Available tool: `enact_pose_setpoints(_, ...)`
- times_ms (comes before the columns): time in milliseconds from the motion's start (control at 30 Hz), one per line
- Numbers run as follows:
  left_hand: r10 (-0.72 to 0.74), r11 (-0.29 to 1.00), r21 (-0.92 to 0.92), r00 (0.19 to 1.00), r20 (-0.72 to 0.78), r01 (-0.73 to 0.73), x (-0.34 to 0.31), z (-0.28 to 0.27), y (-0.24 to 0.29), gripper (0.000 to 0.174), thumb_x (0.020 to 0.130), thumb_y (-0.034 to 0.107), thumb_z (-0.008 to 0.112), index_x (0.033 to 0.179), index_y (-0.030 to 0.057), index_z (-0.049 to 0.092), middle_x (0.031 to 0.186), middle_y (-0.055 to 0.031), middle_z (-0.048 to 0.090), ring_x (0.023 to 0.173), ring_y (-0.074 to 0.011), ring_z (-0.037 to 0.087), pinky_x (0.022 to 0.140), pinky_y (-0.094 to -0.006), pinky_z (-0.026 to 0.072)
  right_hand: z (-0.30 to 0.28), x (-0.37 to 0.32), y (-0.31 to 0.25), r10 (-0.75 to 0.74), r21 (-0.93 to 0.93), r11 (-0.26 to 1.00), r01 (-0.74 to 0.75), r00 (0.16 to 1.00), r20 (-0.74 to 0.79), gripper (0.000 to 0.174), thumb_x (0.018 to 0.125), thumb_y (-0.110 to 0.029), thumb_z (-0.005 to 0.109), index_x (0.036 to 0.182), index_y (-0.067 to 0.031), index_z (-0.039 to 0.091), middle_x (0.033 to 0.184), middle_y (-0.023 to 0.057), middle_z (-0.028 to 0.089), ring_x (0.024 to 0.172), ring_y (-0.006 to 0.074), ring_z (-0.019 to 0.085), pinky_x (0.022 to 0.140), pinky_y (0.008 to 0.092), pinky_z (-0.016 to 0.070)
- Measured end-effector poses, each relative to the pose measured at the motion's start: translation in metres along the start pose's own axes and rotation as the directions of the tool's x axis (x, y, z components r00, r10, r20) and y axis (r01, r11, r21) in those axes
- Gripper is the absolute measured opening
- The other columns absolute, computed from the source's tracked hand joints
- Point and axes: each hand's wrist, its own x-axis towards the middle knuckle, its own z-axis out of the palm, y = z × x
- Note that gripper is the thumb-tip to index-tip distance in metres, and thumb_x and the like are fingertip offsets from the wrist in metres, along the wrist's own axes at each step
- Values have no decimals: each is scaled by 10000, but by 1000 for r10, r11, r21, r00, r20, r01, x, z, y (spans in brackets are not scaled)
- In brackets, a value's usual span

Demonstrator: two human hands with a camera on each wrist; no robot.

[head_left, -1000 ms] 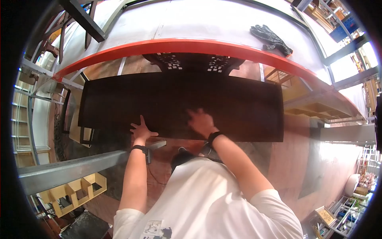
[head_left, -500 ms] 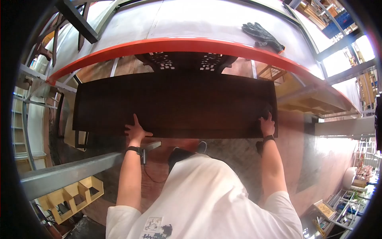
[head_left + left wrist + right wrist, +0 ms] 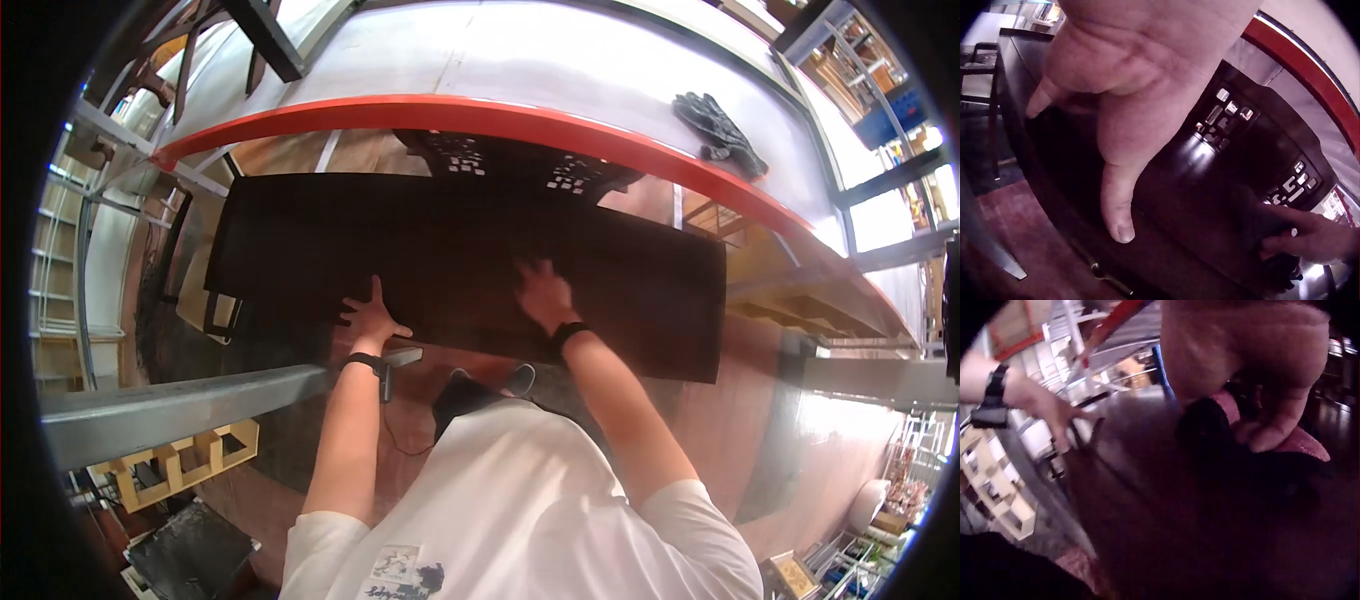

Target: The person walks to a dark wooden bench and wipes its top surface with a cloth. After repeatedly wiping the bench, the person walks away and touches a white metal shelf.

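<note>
– Lying just beside the red-rimmed grey worktop (image 3: 480, 108): long dark glossy wooden tabletop (image 3: 300, 240). Hands?
– Left hand (image 3: 372, 320) flat on its edge farthest from the worktop. Right hand (image 3: 543, 295) clutches a pinkish cloth (image 3: 1300, 445). Probably heavy, stiff, slick; lift by ends.

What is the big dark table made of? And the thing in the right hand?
The dark table: probably wood under glossy varnish, since bright reflections show on it. The right hand grips what looks like soft cloth, dark and pinkish, though blurred.
</note>
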Motion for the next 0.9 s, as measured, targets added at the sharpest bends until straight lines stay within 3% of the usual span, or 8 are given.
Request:
enact_pose_setpoints(100,-15,1000,12,1000,-17,15,-5,-3,5,1450,511,475,965,1589,375,0,1530,-452,103,1394,-626,227,1087,-656,348,28,3,-61,-321,-3,947,322,945,68,622,936,-325,589,1513,-283,362,1376,271,448,993,462,667,795,528,589)
enact_pose_setpoints(200,-10,999,35,1000,-29,11,-2,-3,2,1435,503,506,958,1588,377,27,1532,-438,143,1369,-625,295,1083,-668,346,16,-5,-109,-373,49,927,372,902,217,629,954,-325,576,1532,-276,333,1392,280,437,979,468,670,790,514,596)
enact_pose_setpoints(267,-9,1000,20,1000,-16,9,-4,-5,7,1434,505,508,956,1589,376,27,1533,-436,148,1371,-620,298,1087,-668,341,12,2,-118,-373,49,927,373,894,248,632,959,-326,576,1536,-275,326,1399,279,434,979,468,671,788,508,598)
enact_pose_setpoints(333,-59,998,26,995,76,58,-10,-17,12,1439,561,453,961,1582,392,-51,1586,-374,12,1435,-584,173,1079,-642,390,5,15,-114,-373,52,926,373,886,276,635,963,-326,575,1540,-273,318,1405,279,430,978,468,672,786,502,599)
enact_pose_setpoints(433,-47,999,24,996,74,45,-7,-15,13,1451,559,454,960,1581,384,-67,1571,-398,41,1427,-589,189,1081,-628,397,-16,45,-87,-154,-26,987,160,974,164,621,977,-368,548,1543,-271,313,1405,292,424,1005,447,672,792,484,599)
enact_pose_setpoints(567,-21,998,55,999,48,19,-3,-8,10,1471,546,460,961,1581,371,-82,1550,-429,51,1409,-611,204,1075,-619,408,-43,86,12,181,30,983,-182,983,27,670,954,-448,563,1543,-254,310,1396,292,426,1134,451,616,912,509,544)
enact_pose_setpoints(733,21,999,24,1000,-15,-21,12,8,1,1456,518,441,966,1586,378,-21,1534,-453,70,1378,-651,232,1081,-653,360,-72,59,168,611,199,790,-580,772,-172,673,924,-488,604,1512,-279,351,1309,280,517,1133,464,609,939,528,517)
enact_pose_setpoints(900,-5,1000,21,999,49,4,-2,-10,11,1506,528,477,962,1588,326,-96,1525,-465,77,1412,-621,186,1134,-620,308,-22,-27,355,695,64,702,-710,661,-284,727,930,-527,566,1545,-270,276,1317,347,516,1121,477,607,964,504,506)
